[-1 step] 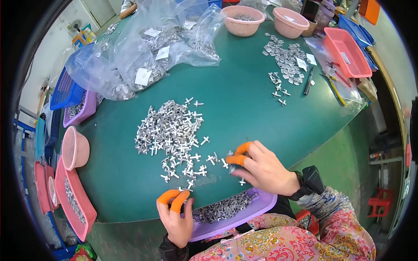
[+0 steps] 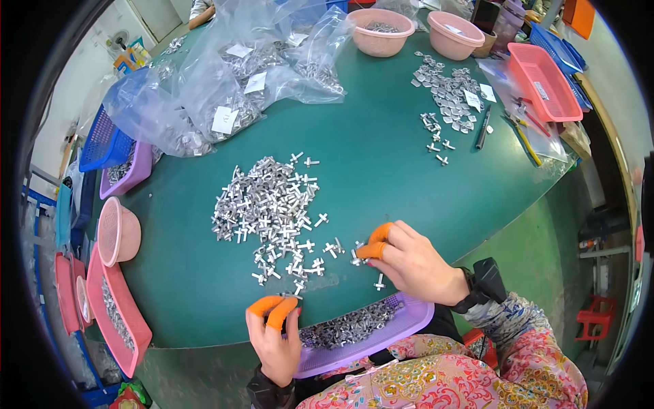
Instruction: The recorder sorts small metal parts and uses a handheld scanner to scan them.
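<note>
A heap of small silvery cross-shaped metal parts (image 2: pixel 262 201) lies on the green table (image 2: pixel 381 163), with loose ones straggling toward me. My right hand (image 2: pixel 415 262), orange finger cots on two fingers, pinches at a cross-shaped metal part (image 2: pixel 355 258) right of the heap. Another cross-shaped part (image 2: pixel 379 281) lies just below that hand. At the table's near edge my left hand (image 2: pixel 276 337), also in orange finger cots, has its fingers curled toward the thumb; what lies between them is hidden. One part (image 2: pixel 291 296) shows right by those fingertips. A purple basket (image 2: pixel 415 320) of parts sits below the edge.
Clear plastic bags (image 2: pixel 218 88) of metal parts cover the far left. Pink bowls (image 2: pixel 381 44) stand at the back. Flat metal pieces (image 2: pixel 446 92), a pen-like tool (image 2: pixel 484 128) and pliers (image 2: pixel 524 142) lie far right. A pink basket (image 2: pixel 139 334) stands at the left edge.
My right fingers have shifted slightly, and a cross-shaped part now shows more clearly at their tips. My left hand has barely moved.
</note>
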A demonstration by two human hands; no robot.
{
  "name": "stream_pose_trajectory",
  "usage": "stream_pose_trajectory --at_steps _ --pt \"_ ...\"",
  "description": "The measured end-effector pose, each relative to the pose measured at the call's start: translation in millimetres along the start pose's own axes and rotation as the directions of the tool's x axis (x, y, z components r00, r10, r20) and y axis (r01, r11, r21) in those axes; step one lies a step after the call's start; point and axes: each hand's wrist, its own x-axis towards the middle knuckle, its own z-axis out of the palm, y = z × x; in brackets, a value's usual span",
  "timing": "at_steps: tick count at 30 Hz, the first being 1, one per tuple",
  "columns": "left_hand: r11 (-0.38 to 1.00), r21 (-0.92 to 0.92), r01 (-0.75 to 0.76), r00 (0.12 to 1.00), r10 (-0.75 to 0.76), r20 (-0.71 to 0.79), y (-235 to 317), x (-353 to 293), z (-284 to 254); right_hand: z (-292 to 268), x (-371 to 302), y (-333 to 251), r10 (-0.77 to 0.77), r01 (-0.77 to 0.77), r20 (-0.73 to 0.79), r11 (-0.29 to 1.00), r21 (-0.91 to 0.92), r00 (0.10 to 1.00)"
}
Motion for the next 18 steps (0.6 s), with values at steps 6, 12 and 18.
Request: stream_pose_trajectory --at_steps 6,12,18 --pt "0.995 -0.037 -0.091 0.996 0.091 0.005 11 26 4 -11 1 11 0.036 -0.041 0.033 0.988 0.15 0.999" --pt "0.954 -0.004 -0.3 0.95 0.299 0.085 42 47 26 -5 13 -14 -0.005 0.011 -0.057 0.995 0.103 0.998" --pt "0.915 0.0 -0.403 0.915 0.403 0.028 38 62 62 0 6 2 0.054 -0.049 -0.03 0.99 0.135 0.998"
